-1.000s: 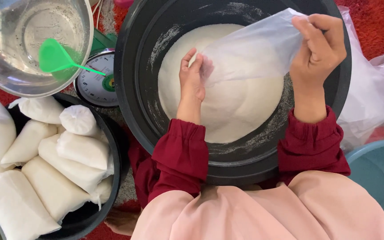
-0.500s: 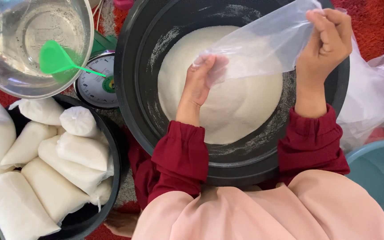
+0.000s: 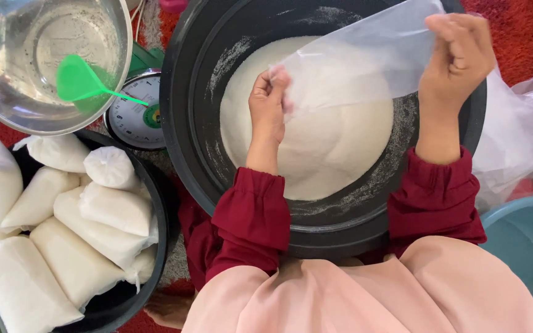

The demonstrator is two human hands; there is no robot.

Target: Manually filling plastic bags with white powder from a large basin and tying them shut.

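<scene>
1. Since a second ago: clear plastic bag [image 3: 359, 58] lifted higher and stretched flatter over the big dark basin [image 3: 186, 154]; right hand [image 3: 458, 58] raised toward the far rim, left hand [image 3: 268, 102] shifted up a little along the bag's lower corner
2. Meaning, as a judgement: bag being pulled taut and worked open at its mouth, still empty, nothing scooped in yet
3. Left hand: fingers curled narrow, pinching the bag's near corner, hovering just above the heap of white grains [image 3: 316, 154] inside the basin
4. Right hand: closed into a loose fist around the bag's far edge, held above the basin's right rim
5. Bag: slung between both hands, tilted, over the white heap
6. Nearby: black tub [image 3: 155, 246] of filled white packets [image 3: 75, 265] at left, steel bowl [image 3: 7, 117] with green scoop [image 3: 78, 80], round dial scale [image 3: 134, 120] between bowl and basin, loose plastic sheets [image 3: 519, 135] at right
</scene>
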